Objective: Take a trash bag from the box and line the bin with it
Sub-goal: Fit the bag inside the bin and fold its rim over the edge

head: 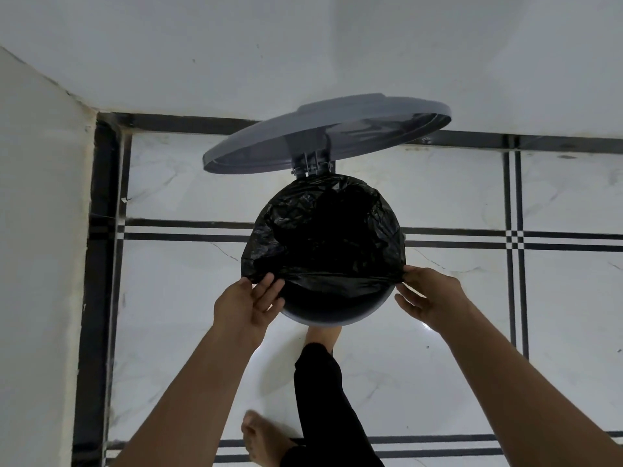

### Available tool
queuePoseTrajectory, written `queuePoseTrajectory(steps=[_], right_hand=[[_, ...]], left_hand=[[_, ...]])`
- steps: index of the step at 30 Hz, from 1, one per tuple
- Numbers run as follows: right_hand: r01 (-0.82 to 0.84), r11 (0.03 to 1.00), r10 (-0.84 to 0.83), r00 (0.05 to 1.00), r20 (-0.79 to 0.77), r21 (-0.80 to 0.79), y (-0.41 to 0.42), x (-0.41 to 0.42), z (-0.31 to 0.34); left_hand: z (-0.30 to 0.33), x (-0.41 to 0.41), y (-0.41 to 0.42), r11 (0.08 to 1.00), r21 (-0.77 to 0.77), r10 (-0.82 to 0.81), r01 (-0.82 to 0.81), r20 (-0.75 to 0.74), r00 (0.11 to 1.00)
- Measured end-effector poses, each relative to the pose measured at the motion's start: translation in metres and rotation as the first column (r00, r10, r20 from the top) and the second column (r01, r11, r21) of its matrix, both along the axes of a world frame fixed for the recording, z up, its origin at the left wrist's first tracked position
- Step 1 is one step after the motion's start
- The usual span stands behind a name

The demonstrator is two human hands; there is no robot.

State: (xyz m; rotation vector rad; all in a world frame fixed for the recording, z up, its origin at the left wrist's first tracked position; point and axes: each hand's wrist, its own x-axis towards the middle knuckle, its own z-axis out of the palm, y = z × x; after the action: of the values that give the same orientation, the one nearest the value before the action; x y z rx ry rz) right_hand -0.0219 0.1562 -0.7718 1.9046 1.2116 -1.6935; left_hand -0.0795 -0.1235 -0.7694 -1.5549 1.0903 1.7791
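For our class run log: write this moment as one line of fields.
stage: fitting bag | bag: over far rim, near rim bare | lid: open | left hand: gripping bag edge | right hand: gripping bag edge | bin: on floor

The floor (pixel 421 375) is glossy white marble-look tile crossed by paired black lines, with a broad black border running along the left wall and the far wall. Directly on it stands 1 round grey bin (pixel 332 318) — lid up, mouth covered in black plastic. A bare foot (pixel 263 439) rests on the tile near the bottom edge — a 2nd foot (pixel 322 335) sits at the bin's base
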Motion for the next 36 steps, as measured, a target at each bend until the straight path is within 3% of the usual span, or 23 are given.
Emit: queuePoseTrajectory(steps=[3, 6, 9, 14, 19, 22, 25, 29, 33, 36], right_hand=[[0.056, 0.997, -0.056, 0.998, 0.001, -0.056, 0.001, -0.001, 0.002], [0.122, 0.987, -0.124, 0.992, -0.009, -0.104, -0.001, 0.002, 0.001], [0.131, 0.976, -0.138, 0.990, -0.029, -0.174, -0.017, 0.003, 0.006], [0.014, 0.976, -0.032, 0.996, -0.081, -0.215, -0.061, -0.009, 0.020], [0.290, 0.920, -0.346, 0.917, -0.198, -0.263, -0.078, -0.019, 0.020], [0.392, 0.849, -0.482, 0.849, -0.218, -0.354, -0.078, -0.008, 0.023], [0.411, 0.821, -0.516, 0.831, -0.208, -0.398, -0.083, 0.010, 0.021], [0.443, 0.822, -0.527, 0.830, -0.183, -0.358, -0.086, 0.021, 0.013], [0.413, 0.879, -0.449, 0.885, -0.122, -0.236, -0.087, 0.017, 0.010], [0.402, 0.905, -0.413, 0.909, -0.059, -0.138, -0.090, 0.012, 0.009]], left_hand=[[-0.003, 0.002, 0.006, 0.972, 0.103, 0.208, -0.211, 0.035, 0.977], [-0.008, 0.010, 0.012, 0.924, 0.226, 0.318, -0.309, -0.003, 0.948], [-0.012, 0.019, 0.012, 0.914, 0.298, 0.315, -0.275, -0.094, 0.944], [-0.006, 0.035, 0.022, 0.950, 0.295, 0.165, -0.105, -0.184, 0.969], [0.000, 0.054, 0.030, 0.981, 0.186, 0.069, -0.063, -0.028, 0.997], [0.001, 0.058, 0.027, 0.948, 0.260, 0.192, -0.183, -0.009, 0.981], [0.006, 0.060, 0.028, 0.873, 0.363, 0.348, -0.327, 0.008, 0.937], [0.013, 0.057, 0.042, 0.855, 0.351, 0.401, -0.381, 0.016, 0.916], [0.012, 0.054, 0.052, 0.873, 0.187, 0.455, -0.451, 0.028, 0.890], [0.019, 0.055, 0.059, 0.870, 0.159, 0.472, -0.467, 0.009, 0.882]])
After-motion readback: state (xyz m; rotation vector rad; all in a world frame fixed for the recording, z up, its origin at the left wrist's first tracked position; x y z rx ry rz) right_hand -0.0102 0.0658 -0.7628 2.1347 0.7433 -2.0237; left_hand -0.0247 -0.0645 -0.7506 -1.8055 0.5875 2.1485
